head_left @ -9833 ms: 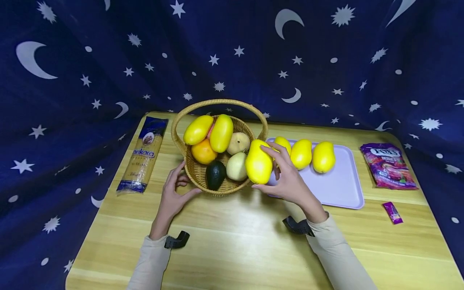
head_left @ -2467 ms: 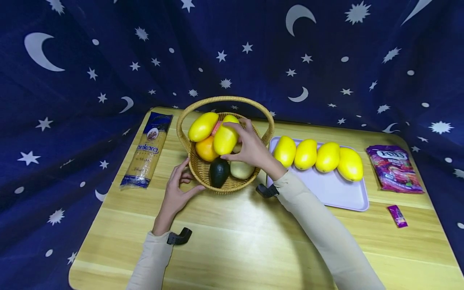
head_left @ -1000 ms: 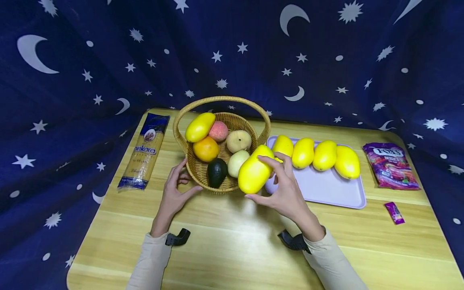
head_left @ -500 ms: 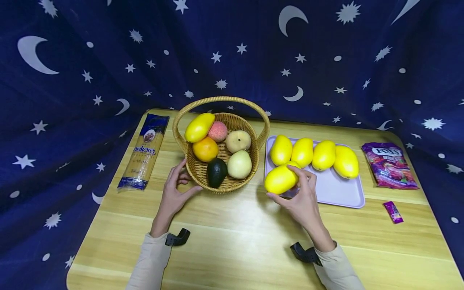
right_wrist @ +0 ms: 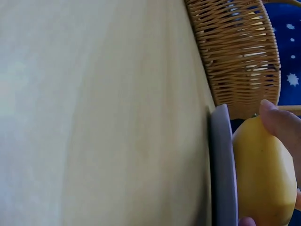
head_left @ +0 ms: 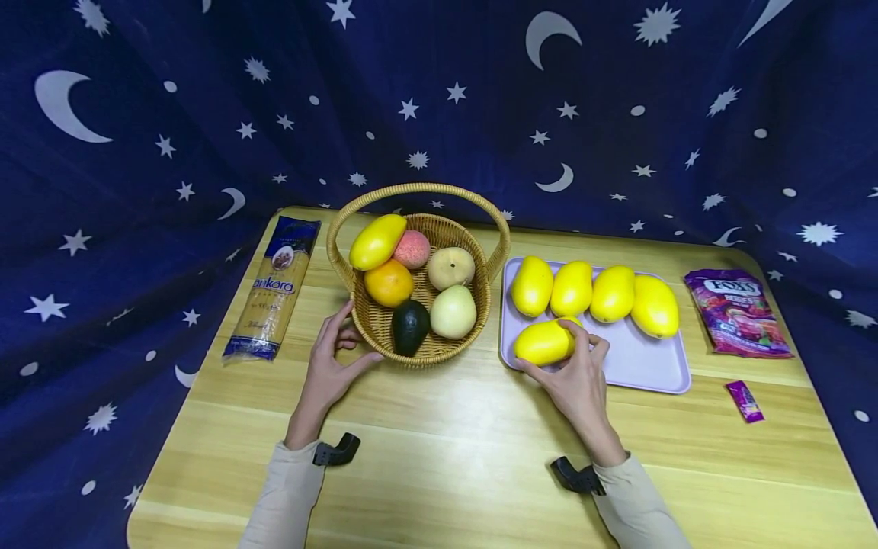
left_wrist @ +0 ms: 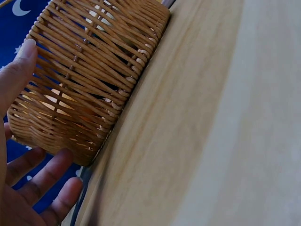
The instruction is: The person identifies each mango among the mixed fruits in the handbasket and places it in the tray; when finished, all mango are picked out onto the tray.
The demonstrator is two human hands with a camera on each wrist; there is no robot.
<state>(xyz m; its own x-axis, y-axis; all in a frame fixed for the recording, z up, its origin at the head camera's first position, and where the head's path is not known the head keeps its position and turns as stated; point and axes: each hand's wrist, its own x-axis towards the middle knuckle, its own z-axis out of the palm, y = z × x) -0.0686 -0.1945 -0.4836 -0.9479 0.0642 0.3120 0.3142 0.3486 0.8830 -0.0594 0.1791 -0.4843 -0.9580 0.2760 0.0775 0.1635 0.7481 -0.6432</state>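
Observation:
My right hand [head_left: 579, 377] holds a yellow mango [head_left: 545, 342], thumb and fingers on either side of it, at the front left of the lilac tray [head_left: 648, 374]. In the right wrist view, that mango [right_wrist: 263, 174] lies just inside the tray's rim [right_wrist: 223, 165]. Behind it, several more mangoes [head_left: 571, 288] stand in a row on the tray. My left hand [head_left: 332, 366] rests against the wicker basket [head_left: 439, 358], thumb and fingers spread along its side. Inside the basket are one mango [head_left: 378, 241], a peach [head_left: 412, 249], an orange [head_left: 389, 283], an avocado [head_left: 410, 327] and two pale round fruits [head_left: 453, 312].
A pack of spaghetti [head_left: 273, 290] lies left of the basket. Right of the tray are a purple candy bag [head_left: 737, 313] and a small purple wrapped sweet [head_left: 745, 401]. The basket's tall handle [head_left: 420, 187] arches over its fruit. A dark starry cloth [head_left: 439, 99] hangs behind the table.
My right hand took a second mango out of the basket and carried it right, down onto the front of the tray. The tray's back row gained a mango earlier. My left hand stayed at the basket.

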